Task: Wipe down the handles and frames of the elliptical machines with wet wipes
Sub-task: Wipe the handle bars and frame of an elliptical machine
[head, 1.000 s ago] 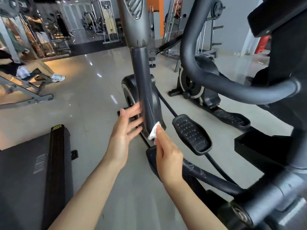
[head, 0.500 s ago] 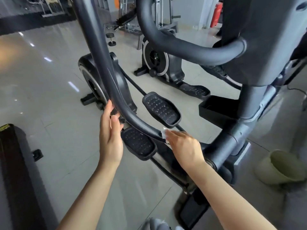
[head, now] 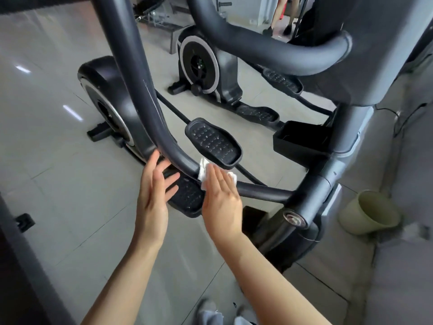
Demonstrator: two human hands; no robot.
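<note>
My right hand [head: 221,202] lies flat, fingers straight and together, pressing a white wet wipe [head: 204,171] against the dark curved frame tube [head: 140,95] at centre frame — at the bend where the tube turns from its steep descent toward the pivot housing [head: 293,219] at lower right. The wipe shows above and beside my fingertips, bunched around the tube. My left hand [head: 153,198] is wide, fingers spread and relaxed, holding nothing; its fingertips sit just beside the underside of the same tube, left of the wipe — contact cannot be confirmed. One studded pedal [head: 213,141] stands just above the wipe, a second [head: 187,195] lies between my hands. A second elliptical [head: 201,64] occupies the upper centre. A pale green bin [head: 367,212] stands at the right edge on the tiled floor [head: 46,113].
</note>
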